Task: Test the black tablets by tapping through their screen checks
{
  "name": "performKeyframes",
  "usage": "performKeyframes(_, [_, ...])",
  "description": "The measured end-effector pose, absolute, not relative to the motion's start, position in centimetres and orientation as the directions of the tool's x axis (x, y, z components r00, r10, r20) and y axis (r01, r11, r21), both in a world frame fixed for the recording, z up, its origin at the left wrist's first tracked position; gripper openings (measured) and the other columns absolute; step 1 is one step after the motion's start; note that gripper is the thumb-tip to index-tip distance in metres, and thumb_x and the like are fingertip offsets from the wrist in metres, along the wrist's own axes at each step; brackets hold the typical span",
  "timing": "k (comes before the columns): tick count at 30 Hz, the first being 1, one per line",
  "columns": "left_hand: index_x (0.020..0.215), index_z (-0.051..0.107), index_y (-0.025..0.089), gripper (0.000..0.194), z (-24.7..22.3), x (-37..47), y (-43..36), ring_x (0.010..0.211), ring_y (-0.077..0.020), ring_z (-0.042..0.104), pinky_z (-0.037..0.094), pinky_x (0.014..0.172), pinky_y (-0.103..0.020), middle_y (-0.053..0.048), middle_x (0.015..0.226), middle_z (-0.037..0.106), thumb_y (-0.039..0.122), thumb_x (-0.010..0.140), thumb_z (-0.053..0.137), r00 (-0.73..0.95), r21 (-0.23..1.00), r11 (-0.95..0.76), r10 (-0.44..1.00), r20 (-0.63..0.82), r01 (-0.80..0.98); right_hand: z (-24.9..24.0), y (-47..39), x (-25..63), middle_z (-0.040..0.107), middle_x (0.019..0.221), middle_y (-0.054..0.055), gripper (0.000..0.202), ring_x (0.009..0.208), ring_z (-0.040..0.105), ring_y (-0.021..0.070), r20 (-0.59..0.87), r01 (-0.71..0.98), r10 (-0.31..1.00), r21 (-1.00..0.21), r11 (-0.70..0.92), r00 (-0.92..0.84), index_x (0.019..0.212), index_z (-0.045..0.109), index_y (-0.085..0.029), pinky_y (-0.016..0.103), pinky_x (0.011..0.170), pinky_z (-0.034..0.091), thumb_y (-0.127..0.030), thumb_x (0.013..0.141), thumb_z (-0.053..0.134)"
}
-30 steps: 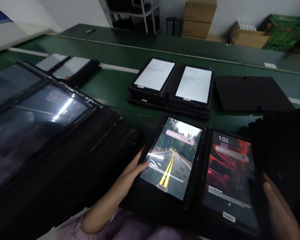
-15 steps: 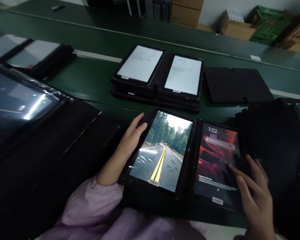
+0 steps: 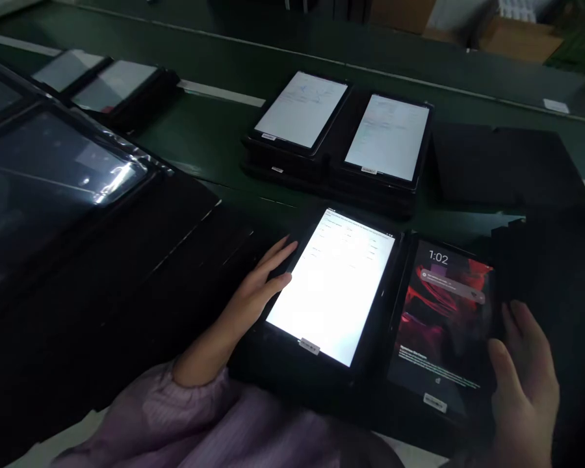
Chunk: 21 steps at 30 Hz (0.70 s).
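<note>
While the left hand (image 3: 256, 286) is lying flat and open along the left edge of the bright white tablet (image 3: 332, 286), its fingers are stretched out and resting on the dark frame, likely to keep the tablet from sliding. It is not gripping anything. Just to the right of that hand, the white screen is glowing strongly. The right hand (image 3: 524, 370) is sitting at the right edge of the red tablet (image 3: 443, 318), with its fingers loosely curled and half open; they are touching the side of the tablet, but I cannot tell if they are really holding it. Both tablets are lying side by side between the two hands, close together, each in a dark tray. Past the fingertips, farther away, two more white-screen tablets (image 3: 344, 123) are resting as a pair on the green table (image 3: 209, 149). To the left of the left hand, a big stack of dark trays (image 3: 102, 260) is filling the space.
</note>
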<state>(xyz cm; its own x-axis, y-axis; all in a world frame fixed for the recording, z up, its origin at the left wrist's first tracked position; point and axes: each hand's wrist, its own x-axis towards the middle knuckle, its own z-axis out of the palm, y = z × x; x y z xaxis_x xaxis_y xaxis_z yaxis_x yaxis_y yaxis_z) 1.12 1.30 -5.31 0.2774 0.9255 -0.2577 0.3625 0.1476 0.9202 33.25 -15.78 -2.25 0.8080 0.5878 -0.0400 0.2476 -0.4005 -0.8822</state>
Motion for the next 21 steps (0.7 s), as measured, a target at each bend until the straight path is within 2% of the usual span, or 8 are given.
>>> performKeyframes(7, [0.159,0.059,0.034,0.067,-5.4,1.8,2.4,0.171,-0.0371,0.020,0.025,0.138,-0.058,0.001,0.183,0.029,0.061,0.099,0.062,0.332,0.927,0.079,0.920,-0.210,0.366,-3.2,-15.4,33.8,0.047,0.171,0.005,0.069,0.162,0.039,0.0374,0.067,0.354,0.717,-0.899,-0.259,0.694,0.156,0.060,-0.031,0.065,0.136,0.026,-0.059,0.095,0.075])
performKeyframes(10, [0.163,0.055,0.036,0.068,-5.2,1.4,2.2,0.171,-0.0379,0.018,0.023,0.138,-0.060,0.001,0.184,0.026,0.061,0.100,0.062,0.341,0.914,0.081,0.912,-0.230,0.398,-3.6,-15.2,34.5,0.044,0.174,0.002,0.039,0.167,0.028,0.0399,0.182,0.529,0.802,-0.828,-0.187,0.569,0.124,0.081,-0.031,0.068,0.135,0.025,-0.058,0.099,0.069])
performKeyframes(12, [0.169,0.045,0.038,0.073,-4.7,0.8,1.7,0.172,-0.0397,0.015,0.022,0.137,-0.063,-0.001,0.186,0.020,0.063,0.102,0.060,0.386,0.885,0.055,0.886,-0.256,0.462,-4.2,-15.0,35.3,0.047,0.172,0.001,0.035,0.168,0.020,0.0424,0.249,0.639,0.828,-0.752,-0.161,0.502,0.101,0.086,-0.030,0.070,0.134,0.022,-0.059,0.100,0.067])
performKeyframes(13, [0.173,0.035,0.038,0.080,-4.5,0.4,1.3,0.172,-0.0422,0.010,0.021,0.136,-0.067,-0.002,0.187,0.013,0.065,0.102,0.060,0.420,0.860,0.010,0.870,-0.259,0.510,-4.5,-14.9,35.7,0.048,0.171,0.002,0.038,0.168,0.019,0.0439,0.265,0.673,0.823,-0.718,-0.180,0.502,0.100,0.087,-0.029,0.071,0.134,0.020,-0.061,0.100,0.066])
performKeyframes(15, [0.178,0.011,0.040,0.106,-4.2,-0.6,0.1,0.170,-0.0502,-0.005,0.020,0.131,-0.078,-0.006,0.188,-0.008,0.070,0.095,0.069,0.497,0.781,-0.149,0.838,-0.227,0.607,-5.2,-14.8,36.5,0.047,0.171,0.008,0.049,0.167,0.019,0.0470,0.276,0.689,0.780,-0.677,-0.256,0.562,0.122,0.084,-0.029,0.075,0.131,0.020,-0.068,0.097,0.066])
performKeyframes(17, [0.176,-0.009,0.044,0.133,-4.1,-1.6,-1.3,0.166,-0.0582,-0.016,0.022,0.123,-0.088,-0.006,0.184,-0.026,0.069,0.083,0.084,0.582,0.676,-0.327,0.792,-0.184,0.660,-5.5,-14.8,36.8,0.044,0.173,0.012,0.069,0.166,0.024,0.0464,0.270,0.650,0.738,-0.705,-0.286,0.618,0.151,0.067,-0.028,0.077,0.130,0.021,-0.071,0.097,0.065])
performKeyframes(19, [0.173,-0.015,0.048,0.146,-4.3,-2.4,-2.5,0.164,-0.0624,-0.017,0.027,0.118,-0.091,-0.005,0.182,-0.032,0.061,0.076,0.093,0.654,0.603,-0.449,0.738,-0.165,0.659,-5.2,-15.2,36.4,0.046,0.172,0.012,0.073,0.164,0.031,0.0427,0.280,0.602,0.721,-0.764,-0.232,0.634,0.162,0.055,-0.029,0.074,0.131,0.023,-0.066,0.100,0.065])
performKeyframes(21, [0.172,-0.014,0.052,0.143,-4.7,-2.8,-3.1,0.165,-0.0618,-0.012,0.032,0.118,-0.089,-0.003,0.183,-0.030,0.051,0.079,0.094,0.672,0.563,-0.498,0.726,-0.145,0.659,-4.7,-15.8,35.6,0.051,0.168,0.009,0.060,0.162,0.038,0.0390,0.312,0.568,0.707,-0.808,-0.154,0.635,0.158,0.059,-0.031,0.070,0.133,0.025,-0.056,0.103,0.065])
